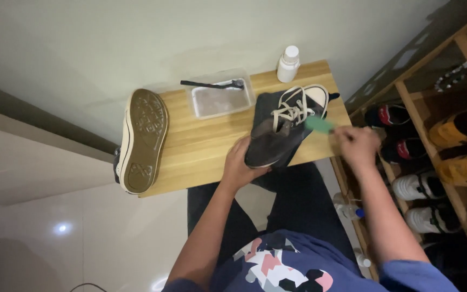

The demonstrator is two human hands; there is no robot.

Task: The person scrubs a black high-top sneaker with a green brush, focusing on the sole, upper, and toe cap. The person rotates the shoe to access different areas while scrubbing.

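Note:
A dark canvas sneaker (282, 132) with white laces and a white toe cap lies on a dark cloth on a small wooden table (201, 146). My left hand (240, 165) grips its heel end. My right hand (355, 143) holds a green brush (320, 124) against the shoe's right side; the hand is blurred. The matching sneaker (142, 140) lies sole-up at the table's left edge.
A clear plastic tray (220, 98) with a thin black brush (214, 84) across it sits at the table's back, next to a white bottle (288, 64). A wooden shoe rack (439, 140) with several shoes stands at the right. Bottles (349, 210) stand on the floor by my leg.

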